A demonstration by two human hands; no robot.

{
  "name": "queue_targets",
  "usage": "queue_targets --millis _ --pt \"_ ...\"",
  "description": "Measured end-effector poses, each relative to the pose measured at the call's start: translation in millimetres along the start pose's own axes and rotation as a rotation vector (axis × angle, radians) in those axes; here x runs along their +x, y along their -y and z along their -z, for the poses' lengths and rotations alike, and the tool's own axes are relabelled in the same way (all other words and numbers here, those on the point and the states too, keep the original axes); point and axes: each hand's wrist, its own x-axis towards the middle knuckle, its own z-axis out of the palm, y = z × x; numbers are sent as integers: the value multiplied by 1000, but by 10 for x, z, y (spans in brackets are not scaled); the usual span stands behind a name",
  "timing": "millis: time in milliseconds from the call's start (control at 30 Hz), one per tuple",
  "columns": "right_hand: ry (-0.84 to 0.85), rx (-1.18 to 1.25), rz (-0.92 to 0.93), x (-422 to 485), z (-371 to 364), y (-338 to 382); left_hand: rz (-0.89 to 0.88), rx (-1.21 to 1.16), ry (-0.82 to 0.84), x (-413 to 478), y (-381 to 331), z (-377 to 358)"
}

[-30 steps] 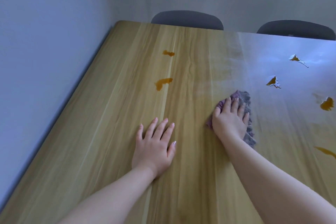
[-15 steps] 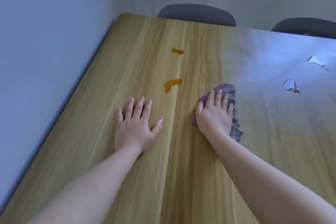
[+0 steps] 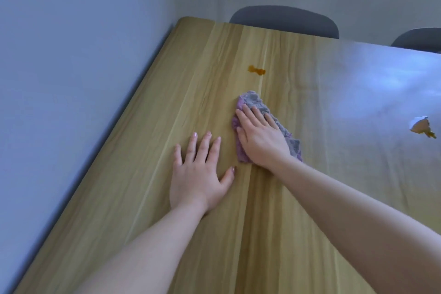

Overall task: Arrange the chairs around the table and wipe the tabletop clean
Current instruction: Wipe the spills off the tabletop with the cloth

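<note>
Right hand flat, fingers straight, pressing purple-grey cloth onto wooden worktop mid-width. Left hand just beside it, palm down, fingers spread, holding nothing. Orange spill beyond cloth toward far edge; another stain near right edge. Two grey chairs at far edge.
</note>
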Motion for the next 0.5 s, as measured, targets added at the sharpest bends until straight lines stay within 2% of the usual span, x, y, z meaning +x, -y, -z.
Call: queue_targets --millis 67,167,200,233,333,367,400,433,500 --pt "28 -17 8 114 49 -200 -6 -24 -1 -3 -2 -2" --pt "-21 21 -278 267 107 -361 -11 -23 -18 0 5 -11" --pt "-19 24 -301 266 97 -284 -8 -21 -27 4 14 -15" --pt "5 10 -248 219 76 -175 -15 -19 -30 -1 14 -19" --pt "79 -72 168 -33 32 -31 -13 -39 -38 1 1 -20" --pt "99 -88 225 -18 58 -102 -8 -50 -37 4 1 -18" --pt "95 -92 198 44 76 -191 -11 -48 -30 8 -1 -19" --pt "75 -84 86 111 87 -253 -16 -37 -19 10 0 -23" --pt "5 -15 -237 224 66 -272 -8 -35 -15 15 10 -30"
